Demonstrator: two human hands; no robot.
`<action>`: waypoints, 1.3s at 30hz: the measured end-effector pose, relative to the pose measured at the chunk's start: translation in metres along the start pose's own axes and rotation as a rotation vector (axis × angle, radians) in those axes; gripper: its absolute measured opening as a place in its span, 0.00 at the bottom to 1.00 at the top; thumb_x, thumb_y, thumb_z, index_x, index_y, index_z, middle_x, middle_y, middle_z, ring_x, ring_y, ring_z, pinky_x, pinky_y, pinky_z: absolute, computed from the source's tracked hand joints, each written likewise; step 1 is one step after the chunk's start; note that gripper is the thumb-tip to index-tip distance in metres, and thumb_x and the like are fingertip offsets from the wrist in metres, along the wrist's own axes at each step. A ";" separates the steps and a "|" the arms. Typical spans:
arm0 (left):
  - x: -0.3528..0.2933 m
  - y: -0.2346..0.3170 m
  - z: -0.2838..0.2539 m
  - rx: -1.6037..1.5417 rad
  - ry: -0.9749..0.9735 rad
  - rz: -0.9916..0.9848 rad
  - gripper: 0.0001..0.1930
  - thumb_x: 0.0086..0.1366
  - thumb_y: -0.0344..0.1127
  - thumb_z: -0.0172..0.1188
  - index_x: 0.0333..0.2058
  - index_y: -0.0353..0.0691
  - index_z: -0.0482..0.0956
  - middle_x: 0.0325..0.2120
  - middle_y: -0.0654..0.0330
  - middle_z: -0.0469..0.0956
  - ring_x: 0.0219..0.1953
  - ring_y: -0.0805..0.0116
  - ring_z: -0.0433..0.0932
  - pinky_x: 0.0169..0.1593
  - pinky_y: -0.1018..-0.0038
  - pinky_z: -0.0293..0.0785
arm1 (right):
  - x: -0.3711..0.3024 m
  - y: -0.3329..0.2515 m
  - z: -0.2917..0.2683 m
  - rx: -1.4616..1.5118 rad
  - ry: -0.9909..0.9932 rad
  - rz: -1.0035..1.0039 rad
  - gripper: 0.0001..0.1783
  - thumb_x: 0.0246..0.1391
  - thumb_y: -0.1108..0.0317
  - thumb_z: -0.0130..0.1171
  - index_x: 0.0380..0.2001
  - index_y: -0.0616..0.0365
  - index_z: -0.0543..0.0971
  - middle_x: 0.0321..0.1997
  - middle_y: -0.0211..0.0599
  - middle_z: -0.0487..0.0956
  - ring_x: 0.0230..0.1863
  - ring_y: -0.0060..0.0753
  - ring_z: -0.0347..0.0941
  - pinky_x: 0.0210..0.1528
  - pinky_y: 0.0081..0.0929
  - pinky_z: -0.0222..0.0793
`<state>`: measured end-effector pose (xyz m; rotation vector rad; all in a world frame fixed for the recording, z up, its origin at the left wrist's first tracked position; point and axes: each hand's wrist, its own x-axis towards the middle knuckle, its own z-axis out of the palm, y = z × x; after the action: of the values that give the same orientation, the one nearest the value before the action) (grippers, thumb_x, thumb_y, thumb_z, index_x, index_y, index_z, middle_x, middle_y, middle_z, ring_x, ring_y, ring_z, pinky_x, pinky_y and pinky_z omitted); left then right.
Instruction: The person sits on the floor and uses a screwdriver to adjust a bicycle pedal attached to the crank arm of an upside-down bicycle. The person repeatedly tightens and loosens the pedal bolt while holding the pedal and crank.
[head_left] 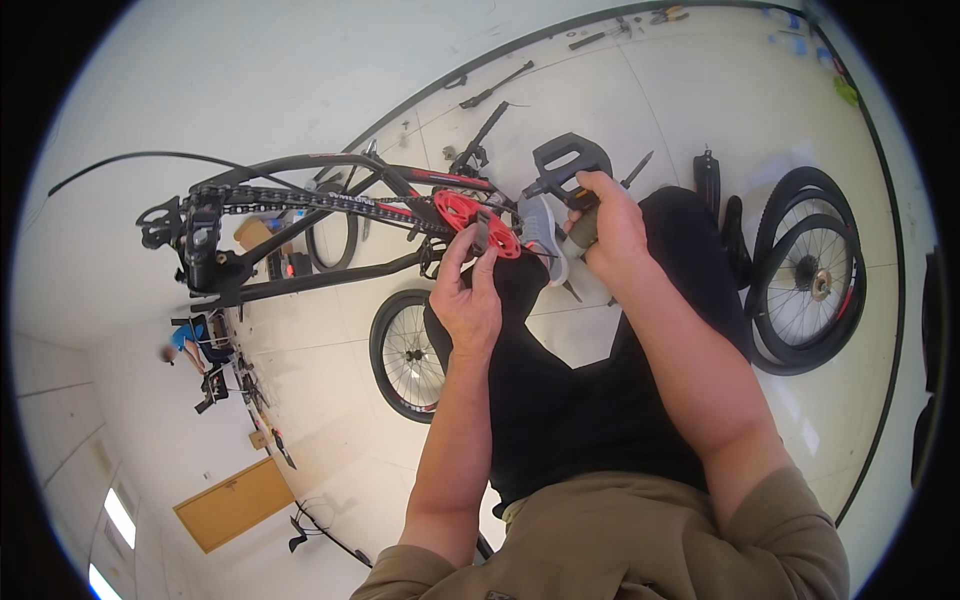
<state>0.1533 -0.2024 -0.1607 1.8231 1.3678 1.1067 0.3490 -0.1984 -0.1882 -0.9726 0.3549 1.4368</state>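
Observation:
A dark bicycle frame stretches across the left of the view, raised above the floor. Its chain runs to a red chainring. My left hand is closed at the chainring, thumb and fingertips pinching the dark end of the crank arm. To its right, my right hand grips a black pedal by its near side. The pedal's axle end points left, apart from the crank arm. Under the right fingers shows a grey-green cylinder; whether that hand also holds it, I cannot tell.
Bicycle wheels lie on the floor at right, near a black saddle. Another wheel lies left of my legs. Tools and loose parts lie along the far wall. A person in blue is far left.

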 end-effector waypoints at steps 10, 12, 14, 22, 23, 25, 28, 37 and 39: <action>-0.008 0.003 -0.017 -0.108 0.057 -0.013 0.23 0.68 0.21 0.59 0.60 0.29 0.67 0.51 0.51 0.79 0.51 0.68 0.78 0.57 0.73 0.73 | -0.004 0.002 0.004 -0.028 -0.055 -0.002 0.11 0.54 0.64 0.63 0.32 0.59 0.73 0.27 0.37 0.73 0.25 0.30 0.69 0.29 0.32 0.68; -0.010 0.002 -0.021 -0.141 0.065 -0.027 0.28 0.67 0.21 0.59 0.64 0.30 0.61 0.52 0.49 0.78 0.51 0.68 0.77 0.57 0.72 0.72 | -0.003 0.003 0.004 -0.023 -0.054 0.011 0.11 0.54 0.64 0.63 0.32 0.58 0.74 0.27 0.36 0.73 0.25 0.30 0.70 0.29 0.32 0.68; -0.013 0.001 -0.025 -0.140 0.060 -0.044 0.28 0.67 0.21 0.60 0.64 0.30 0.62 0.52 0.49 0.78 0.50 0.68 0.77 0.57 0.73 0.72 | -0.002 0.003 0.003 -0.014 -0.046 0.017 0.11 0.52 0.64 0.64 0.31 0.59 0.74 0.26 0.36 0.73 0.24 0.30 0.69 0.28 0.32 0.69; -0.017 0.000 -0.025 -0.101 0.043 -0.100 0.23 0.67 0.21 0.60 0.60 0.31 0.69 0.51 0.54 0.78 0.49 0.71 0.77 0.56 0.76 0.72 | 0.003 0.005 0.002 -0.023 -0.058 0.005 0.12 0.50 0.64 0.66 0.28 0.58 0.74 0.25 0.35 0.73 0.23 0.29 0.69 0.25 0.33 0.69; -0.019 0.000 -0.023 -0.097 0.019 -0.114 0.22 0.67 0.21 0.59 0.59 0.32 0.71 0.50 0.56 0.79 0.49 0.72 0.77 0.55 0.76 0.72 | 0.005 0.006 -0.001 -0.014 -0.039 0.006 0.12 0.51 0.64 0.66 0.29 0.58 0.74 0.25 0.35 0.73 0.23 0.29 0.69 0.25 0.33 0.69; -0.023 -0.007 -0.016 -0.165 0.051 -0.083 0.17 0.67 0.21 0.59 0.54 0.34 0.73 0.51 0.57 0.77 0.50 0.72 0.76 0.55 0.75 0.72 | 0.007 0.007 -0.001 -0.018 -0.043 0.017 0.12 0.51 0.64 0.67 0.29 0.57 0.74 0.26 0.34 0.72 0.23 0.29 0.69 0.25 0.33 0.69; -0.020 -0.009 -0.005 -0.188 0.070 -0.104 0.12 0.66 0.19 0.59 0.46 0.36 0.71 0.50 0.56 0.77 0.45 0.74 0.76 0.50 0.76 0.73 | 0.008 0.006 -0.002 -0.032 -0.071 0.001 0.12 0.53 0.64 0.65 0.32 0.56 0.73 0.28 0.35 0.71 0.25 0.30 0.69 0.28 0.33 0.68; -0.012 -0.007 0.002 -0.054 0.044 -0.137 0.17 0.57 0.23 0.66 0.46 0.38 0.76 0.45 0.57 0.76 0.41 0.65 0.76 0.48 0.72 0.73 | 0.030 0.017 -0.020 -0.231 -0.094 -0.053 0.11 0.56 0.63 0.61 0.31 0.58 0.73 0.24 0.36 0.72 0.24 0.31 0.70 0.28 0.34 0.71; -0.015 -0.014 0.004 -0.049 0.022 -0.034 0.18 0.58 0.24 0.66 0.48 0.37 0.76 0.49 0.55 0.76 0.45 0.61 0.77 0.50 0.72 0.73 | 0.031 0.020 -0.023 -0.275 -0.100 -0.056 0.11 0.56 0.63 0.61 0.31 0.58 0.72 0.24 0.36 0.72 0.24 0.31 0.70 0.28 0.34 0.71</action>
<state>0.1482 -0.2121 -0.1782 1.7518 1.3675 1.1365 0.3433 -0.1975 -0.2306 -1.1164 0.0555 1.5022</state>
